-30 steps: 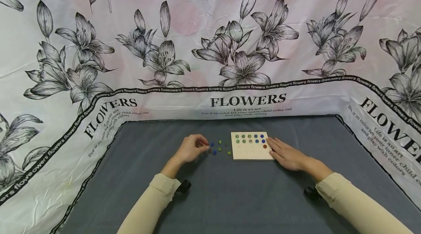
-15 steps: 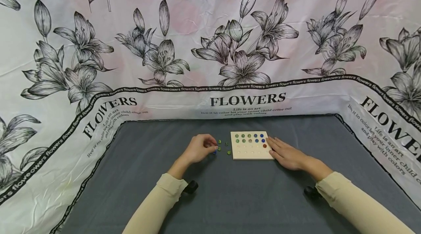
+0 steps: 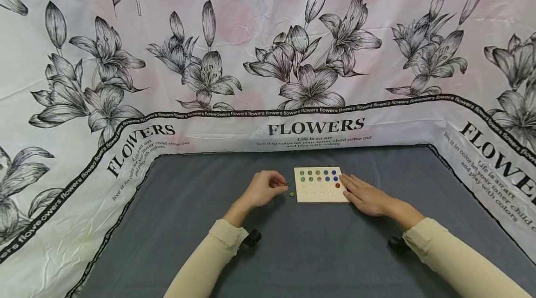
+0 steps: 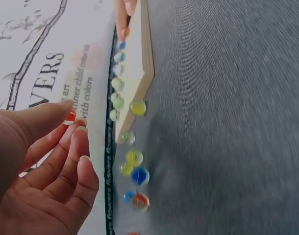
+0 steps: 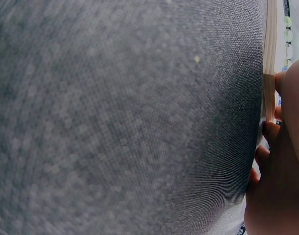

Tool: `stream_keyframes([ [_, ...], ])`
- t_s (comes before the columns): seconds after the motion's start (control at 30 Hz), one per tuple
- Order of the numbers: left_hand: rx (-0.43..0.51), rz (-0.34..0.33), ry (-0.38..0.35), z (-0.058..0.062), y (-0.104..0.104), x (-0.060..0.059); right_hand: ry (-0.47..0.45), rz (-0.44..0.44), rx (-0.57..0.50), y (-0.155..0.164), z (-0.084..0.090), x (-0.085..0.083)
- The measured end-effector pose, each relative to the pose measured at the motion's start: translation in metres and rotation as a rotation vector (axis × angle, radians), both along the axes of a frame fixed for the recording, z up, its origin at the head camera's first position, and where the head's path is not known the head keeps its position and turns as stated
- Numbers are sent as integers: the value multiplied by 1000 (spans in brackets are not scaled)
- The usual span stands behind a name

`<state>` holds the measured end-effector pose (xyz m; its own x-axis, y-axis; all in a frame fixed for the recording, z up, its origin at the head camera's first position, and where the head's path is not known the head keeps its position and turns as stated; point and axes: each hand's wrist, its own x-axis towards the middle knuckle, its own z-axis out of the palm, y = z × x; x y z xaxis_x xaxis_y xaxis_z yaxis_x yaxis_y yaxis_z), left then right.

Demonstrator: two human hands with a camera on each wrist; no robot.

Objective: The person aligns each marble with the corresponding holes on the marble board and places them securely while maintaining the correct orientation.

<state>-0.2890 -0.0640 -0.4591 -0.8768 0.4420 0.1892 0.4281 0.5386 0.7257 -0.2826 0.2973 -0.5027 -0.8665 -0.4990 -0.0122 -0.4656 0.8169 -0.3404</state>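
My left hand (image 3: 264, 189) is held over the loose marbles, just left of a pale wooden board (image 3: 311, 198). Between thumb and forefinger it pinches a red marble (image 4: 70, 116), seen in the left wrist view. My right hand (image 3: 368, 199) lies with extended fingers on the board's right edge. Green and blue marbles fill the board's two far rows, and a red marble (image 3: 337, 186) sits at the right of the third row. The left wrist view shows loose marbles on the cloth: a yellow marble (image 4: 138, 107), a blue marble (image 4: 139, 175) and a red-streaked marble (image 4: 139, 201) among them.
A dark grey cloth (image 3: 318, 251) covers the table. Behind and along the sides rises a white flower-printed fabric (image 3: 234, 135). In the head view the left hand hides most of the loose marbles.
My left hand has moved right, from beyond the left end of the loose marbles towards the board, now covering most of them. My right hand has stayed on the board's edge.
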Motion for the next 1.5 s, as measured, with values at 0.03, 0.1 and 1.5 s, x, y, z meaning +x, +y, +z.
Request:
stream_keyframes([
  [0.03,0,-1,-1,0,2,0,0,-1,3,0,1,0],
  [0.1,-1,-3,-2,1,7,0,0,-2,2,-1,3,0],
  [1.5,30,-83,-13,-10,89,-3,47,29,-30,-4,9,9],
])
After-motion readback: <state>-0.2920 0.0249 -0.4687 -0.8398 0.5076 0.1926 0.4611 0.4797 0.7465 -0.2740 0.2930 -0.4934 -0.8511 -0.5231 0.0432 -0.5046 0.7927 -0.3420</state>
